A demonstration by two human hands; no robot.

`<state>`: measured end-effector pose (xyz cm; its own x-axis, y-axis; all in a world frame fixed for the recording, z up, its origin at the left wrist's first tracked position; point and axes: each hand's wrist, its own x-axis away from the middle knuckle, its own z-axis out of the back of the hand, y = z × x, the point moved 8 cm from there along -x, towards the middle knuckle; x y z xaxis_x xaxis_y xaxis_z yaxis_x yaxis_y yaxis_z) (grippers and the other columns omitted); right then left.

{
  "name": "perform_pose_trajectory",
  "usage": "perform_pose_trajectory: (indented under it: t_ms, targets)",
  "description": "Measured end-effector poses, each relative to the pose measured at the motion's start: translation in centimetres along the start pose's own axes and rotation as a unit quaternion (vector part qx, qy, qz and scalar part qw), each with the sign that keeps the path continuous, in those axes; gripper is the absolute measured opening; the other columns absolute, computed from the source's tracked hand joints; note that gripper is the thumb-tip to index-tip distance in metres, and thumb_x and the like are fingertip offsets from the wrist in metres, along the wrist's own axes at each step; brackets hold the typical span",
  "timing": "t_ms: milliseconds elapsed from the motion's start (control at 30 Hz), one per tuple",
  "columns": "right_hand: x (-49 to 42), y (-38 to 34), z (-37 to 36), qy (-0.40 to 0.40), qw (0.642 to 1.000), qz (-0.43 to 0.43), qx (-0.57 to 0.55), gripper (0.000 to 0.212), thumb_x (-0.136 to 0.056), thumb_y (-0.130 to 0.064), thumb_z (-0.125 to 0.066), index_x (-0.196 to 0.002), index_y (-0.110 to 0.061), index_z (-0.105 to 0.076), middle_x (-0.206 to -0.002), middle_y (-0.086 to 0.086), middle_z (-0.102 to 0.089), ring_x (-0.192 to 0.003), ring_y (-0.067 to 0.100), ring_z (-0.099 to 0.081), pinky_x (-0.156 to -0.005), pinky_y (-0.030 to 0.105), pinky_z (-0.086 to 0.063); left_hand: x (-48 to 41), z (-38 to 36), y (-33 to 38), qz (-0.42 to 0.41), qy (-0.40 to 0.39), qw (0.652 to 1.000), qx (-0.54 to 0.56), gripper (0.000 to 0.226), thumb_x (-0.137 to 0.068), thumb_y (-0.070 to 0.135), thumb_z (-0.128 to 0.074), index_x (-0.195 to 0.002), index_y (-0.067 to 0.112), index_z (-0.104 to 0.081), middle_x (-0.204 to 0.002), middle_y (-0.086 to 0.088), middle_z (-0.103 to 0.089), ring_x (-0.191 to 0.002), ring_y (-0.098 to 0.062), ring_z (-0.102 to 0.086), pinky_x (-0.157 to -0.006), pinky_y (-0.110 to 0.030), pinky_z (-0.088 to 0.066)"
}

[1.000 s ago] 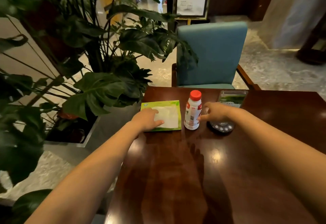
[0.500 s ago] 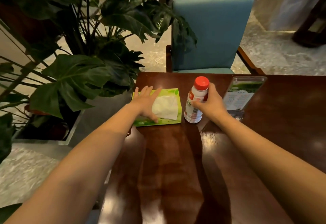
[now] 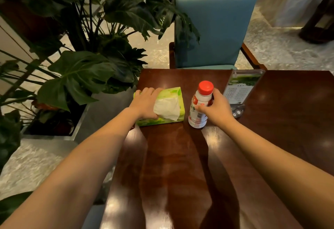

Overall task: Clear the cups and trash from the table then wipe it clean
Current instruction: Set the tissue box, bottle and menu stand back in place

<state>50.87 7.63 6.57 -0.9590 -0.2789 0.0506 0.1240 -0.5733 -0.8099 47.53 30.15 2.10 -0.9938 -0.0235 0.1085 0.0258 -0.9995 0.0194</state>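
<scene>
A white drink bottle with a red cap stands upright on the dark wooden table. My right hand is wrapped around its body from the right. To its left lies a green tissue pack with a white tissue sticking out of the top. My left hand rests on the pack's left half, fingers curled over its far edge and thumb by the tissue.
A clear acrylic menu stand leans just right of the bottle, with a small round device at its foot. A teal chair is pushed against the far table edge. A large leafy potted plant crowds the left side.
My right hand has gone from beside the bottle to gripping it. My left hand has shifted up over the tissue pack and curled onto it. The camera has tilted downward.
</scene>
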Motion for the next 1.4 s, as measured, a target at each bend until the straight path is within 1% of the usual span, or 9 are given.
perform_pose_trajectory:
  t_ms: [167, 300, 433, 633, 733, 900, 1033, 1267, 1400]
  targets:
    - [3.1, 0.6, 1.1, -0.01, 1.0, 0.008, -0.013, 0.052, -0.069, -0.015, -0.077, -0.115, -0.015, -0.054, -0.11, 0.003, -0.065, -0.098, 0.019, -0.06, -0.091, 0.041, -0.051, 3.7, -0.3, 1.1, 0.01, -0.023, 1.0, 0.005, 0.104, -0.06, 0.049, -0.074, -0.143, 0.019, -0.02, -0.137, -0.006, -0.04, -0.125, -0.027, -0.036, -0.104, -0.049, -0.027]
    - [6.0, 0.4, 2.3, -0.021, 0.999, 0.03, -0.008, 0.052, -0.071, -0.016, -0.076, -0.117, -0.018, -0.053, -0.102, -0.007, -0.059, -0.096, 0.014, -0.057, -0.09, 0.037, -0.05, 7.9, -0.1, 2.5, -0.009, -0.029, 1.0, -0.002, 0.104, -0.06, 0.05, -0.073, -0.143, 0.019, -0.02, -0.134, -0.005, -0.042, -0.122, -0.027, -0.039, -0.101, -0.047, -0.028]
    - [9.1, 0.1, 2.9, -0.039, 0.998, 0.054, 0.004, 0.05, -0.07, -0.019, -0.077, -0.114, -0.02, -0.054, -0.111, -0.001, -0.065, -0.103, 0.02, -0.061, -0.092, 0.045, -0.05, 12.8, -0.2, 4.4, -0.039, -0.007, 0.999, -0.011, 0.101, -0.06, 0.048, -0.07, -0.143, 0.019, -0.021, -0.133, -0.002, -0.044, -0.12, -0.024, -0.04, -0.1, -0.043, -0.028]
    - [13.5, 0.6, 2.8, -0.059, 0.997, 0.057, -0.012, 0.05, -0.069, -0.016, -0.077, -0.113, -0.021, -0.056, -0.106, -0.003, -0.064, -0.099, 0.018, -0.061, -0.091, 0.043, -0.05, 18.2, -1.6, 6.5, -0.037, -0.028, 0.999, 0.02, 0.1, -0.061, 0.046, -0.071, -0.144, 0.02, -0.021, -0.136, -0.001, -0.041, -0.125, -0.023, -0.037, -0.104, -0.042, -0.025]
    - [15.3, 1.1, 2.1, -0.07, 0.996, 0.06, -0.014, 0.051, -0.069, -0.017, -0.077, -0.115, -0.021, -0.055, -0.111, -0.001, -0.065, -0.101, 0.019, -0.061, -0.09, 0.042, -0.05, 19.4, -2.4, 6.5, -0.031, -0.043, 0.998, 0.038, 0.1, -0.061, 0.045, -0.073, -0.143, 0.021, -0.021, -0.139, -0.001, -0.039, -0.128, -0.022, -0.034, -0.106, -0.042, -0.023]
    - [17.4, 1.7, 0.8, -0.082, 0.995, 0.06, -0.019, 0.047, -0.07, -0.017, -0.075, -0.113, -0.022, -0.056, -0.101, -0.009, -0.061, -0.097, 0.016, -0.06, -0.087, 0.038, -0.05, 19.7, -2.8, 6.0, -0.023, -0.066, 0.996, 0.062, 0.1, -0.061, 0.043, -0.075, -0.144, 0.024, -0.021, -0.142, 0.0, -0.035, -0.131, -0.021, -0.03, -0.109, -0.042, -0.02]
    - [17.6, 2.1, 0.3, -0.086, 0.994, 0.074, -0.008, 0.056, -0.07, -0.019, -0.075, -0.121, -0.024, -0.052, -0.116, -0.001, -0.064, -0.101, 0.018, -0.06, -0.089, 0.042, -0.051, 19.2, -3.0, 6.1, -0.027, -0.091, 0.995, 0.04, 0.105, -0.06, 0.044, -0.075, -0.145, 0.023, -0.017, -0.143, -0.001, -0.033, -0.133, -0.023, -0.029, -0.111, -0.042, -0.019]
    - [17.0, 2.3, 0.6, -0.117, 0.99, 0.074, -0.029, 0.06, -0.073, -0.014, -0.075, -0.126, -0.021, -0.049, -0.113, -0.005, -0.059, -0.102, 0.015, -0.058, -0.086, 0.028, -0.047, 18.7, -3.6, 5.9, -0.035, -0.135, 0.99, 0.035, 0.114, -0.059, 0.048, -0.075, -0.147, 0.022, -0.008, -0.15, -0.003, -0.026, -0.138, -0.023, -0.024, -0.115, -0.048, -0.016]
    - [17.2, 2.4, 0.5, -0.13, 0.987, 0.079, -0.052, 0.06, -0.075, -0.01, -0.072, -0.127, -0.019, -0.046, -0.111, -0.007, -0.055, -0.1, 0.012, -0.056, -0.08, 0.018, -0.041, 18.8, -3.7, 5.8, -0.029, -0.163, 0.986, 0.027, 0.119, -0.062, 0.051, -0.075, -0.148, 0.021, 0.002, -0.157, -0.003, -0.011, -0.144, -0.022, -0.008, -0.117, -0.046, -0.002]
